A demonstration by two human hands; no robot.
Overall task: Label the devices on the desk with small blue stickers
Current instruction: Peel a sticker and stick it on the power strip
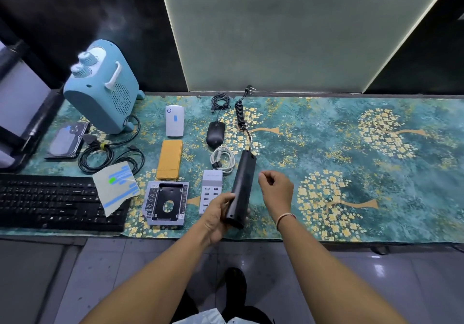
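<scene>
Left hand (218,217) wrapped around near end of long black cylindrical device (242,188), lifted at a tilt above green floral desk mat (351,173), far end trailing a coiled black cord (240,117) toward the back edge. Right hand (277,190) just beside the cylinder on its right, not touching, fingers loosely curled with thumb and forefinger tips close together; cannot tell whether a sticker sits between them. Thin bracelet on right wrist. White multi-port USB charging hub (211,190) partly hidden behind left hand and cylinder. Sheet of backing paper with small blue stickers (116,185) lying over the right corner of black keyboard (55,202), one green spot on it. Silver and black drive caddy (167,202) between sticker sheet and hub. Flat yellow rectangular case (170,159) beyond the caddy, white rounded power bank (174,120) further back with a blue sticker on top. Black computer mouse (215,134) right of power bank, coiled white cable (223,159) just in front of it. Light blue fan heater with two knobs (103,90) at back left, bundled black cables (110,154) in front of it, dark hard drive (66,140) near left edge.
</scene>
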